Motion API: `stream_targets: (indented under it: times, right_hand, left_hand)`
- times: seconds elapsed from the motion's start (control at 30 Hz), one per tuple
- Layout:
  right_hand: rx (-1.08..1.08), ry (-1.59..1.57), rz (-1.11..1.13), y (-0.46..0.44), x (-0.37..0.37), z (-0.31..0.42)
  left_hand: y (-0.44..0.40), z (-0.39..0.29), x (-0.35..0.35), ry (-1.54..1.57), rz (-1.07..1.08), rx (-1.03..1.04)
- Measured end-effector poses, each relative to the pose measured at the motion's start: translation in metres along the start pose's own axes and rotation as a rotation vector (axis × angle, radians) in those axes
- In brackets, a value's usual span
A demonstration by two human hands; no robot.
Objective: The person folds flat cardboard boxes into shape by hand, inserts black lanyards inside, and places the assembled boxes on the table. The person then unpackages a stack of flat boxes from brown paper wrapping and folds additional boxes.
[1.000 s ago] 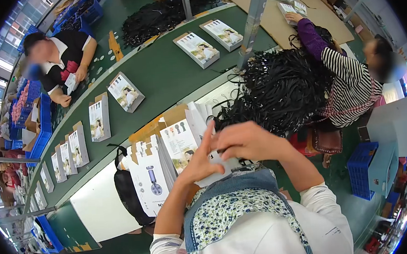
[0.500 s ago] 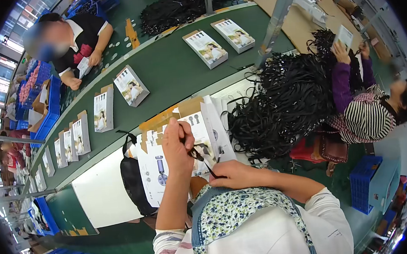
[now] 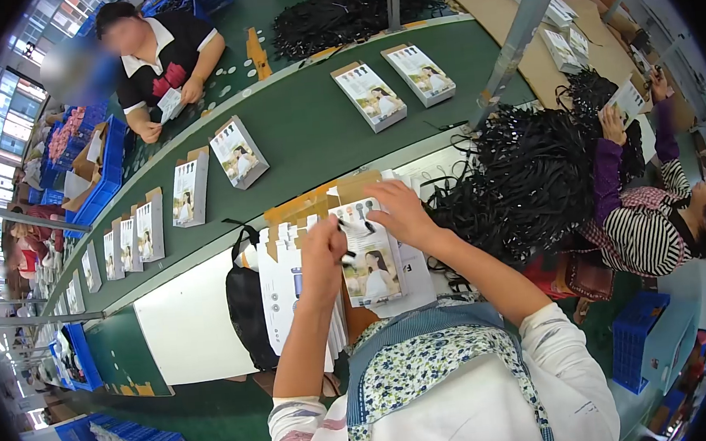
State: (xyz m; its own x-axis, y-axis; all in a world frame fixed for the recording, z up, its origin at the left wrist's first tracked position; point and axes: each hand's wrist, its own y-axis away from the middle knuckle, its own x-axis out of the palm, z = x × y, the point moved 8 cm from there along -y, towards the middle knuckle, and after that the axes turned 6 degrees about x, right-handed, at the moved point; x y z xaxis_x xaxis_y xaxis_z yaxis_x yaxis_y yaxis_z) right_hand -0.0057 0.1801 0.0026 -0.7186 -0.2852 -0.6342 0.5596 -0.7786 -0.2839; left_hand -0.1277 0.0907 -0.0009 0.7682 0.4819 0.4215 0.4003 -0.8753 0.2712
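A white carton with a photo print (image 3: 374, 277) lies in front of me at the belt's near edge. My left hand (image 3: 325, 252) is closed at its left side, with a short black strap (image 3: 348, 256) showing at the fingers. Over the carton's upper right corner is my right hand (image 3: 402, 208), fingers stretched and thumb apart; whether it presses on the carton I cannot tell. Left of the carton stand several white printed cartons (image 3: 280, 297) packed close together. A white printed sheet or carton (image 3: 417, 278) lies partly under its right side.
A green conveyor belt (image 3: 295, 117) carries several photo-printed cartons (image 3: 370, 95). To the right lies a big heap of black straps (image 3: 516, 191). A black bag (image 3: 248, 312) hangs at the left. Co-workers sit across the belt (image 3: 167, 69) and at the right (image 3: 643, 222). A metal post (image 3: 521, 33) rises beyond the heap.
The black strap was stretched between both hands low over the carton. My right hand has let go and moved up to the carton's top end. The carton's printed face is more exposed.
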Motion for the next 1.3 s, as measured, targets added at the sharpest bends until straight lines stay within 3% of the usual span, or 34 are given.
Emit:
stream_targets:
  times: [0.17, 0.23, 0.33, 0.4, 0.53, 0.6, 0.67, 0.83, 0.93, 1.0, 1.03, 1.07, 1.13, 1.2, 1.27, 1.3]
  right_hand:
    - [-0.038, 0.266, 0.17, -0.011, 0.039, -0.012]
    - [0.134, 0.252, 0.427, -0.011, 0.039, -0.008]
    - [0.035, 0.167, 0.361, 0.001, 0.022, 0.02]
    - [0.031, 0.174, 0.388, 0.016, 0.012, 0.034]
    - [-0.049, 0.152, 0.31, 0.03, -0.007, 0.057]
    - [-0.129, 0.173, 0.239, 0.033, -0.019, 0.075]
    - [-0.164, 0.192, 0.234, 0.038, -0.028, 0.087]
    - [-0.277, 0.219, 0.163, 0.047, -0.049, 0.119]
    - [-0.327, 0.247, 0.093, 0.05, -0.061, 0.131]
    - [-0.312, 0.217, 0.069, 0.049, -0.071, 0.133]
    - [-0.317, 0.251, 0.047, 0.047, -0.072, 0.134]
    - [-0.317, 0.251, 0.047, 0.044, -0.075, 0.133]
    - [-0.295, 0.263, 0.081, 0.038, -0.078, 0.126]
    - [-0.278, 0.282, 0.034, 0.03, -0.085, 0.121]
    - [-0.201, 0.198, -0.013, 0.018, -0.098, 0.114]
    - [-0.168, 0.168, -0.021, 0.01, -0.105, 0.112]
  left_hand:
    - [-0.037, -0.041, 0.011, 0.221, 0.045, 0.123]
    - [-0.038, -0.06, 0.021, 0.193, 0.073, 0.169]
    - [-0.029, -0.084, 0.035, 0.133, 0.163, 0.202]
    - [-0.02, -0.102, 0.044, -0.017, 0.245, 0.369]
    - [0.003, -0.126, 0.051, -0.012, 0.198, 0.482]
    - [0.011, -0.132, 0.056, 0.105, 0.149, 0.449]
    - [0.016, -0.132, 0.067, 0.344, 0.302, 0.374]
    - [0.027, -0.125, 0.075, 0.441, 0.218, 0.311]
    - [0.03, -0.108, 0.077, 0.011, 0.371, 0.373]
    - [0.046, -0.111, 0.087, -0.772, 0.427, 0.617]
    - [0.058, -0.115, 0.093, -1.104, 0.506, 0.937]
    - [0.063, -0.118, 0.092, -1.105, 0.506, 0.937]
    - [0.075, -0.136, 0.085, -1.47, 0.211, 1.02]
    - [0.066, -0.118, 0.053, -1.351, 0.229, 0.968]
    - [0.045, -0.076, 0.012, -0.923, 0.267, 0.519]
    - [0.037, -0.027, -0.014, -0.874, 0.357, 0.246]
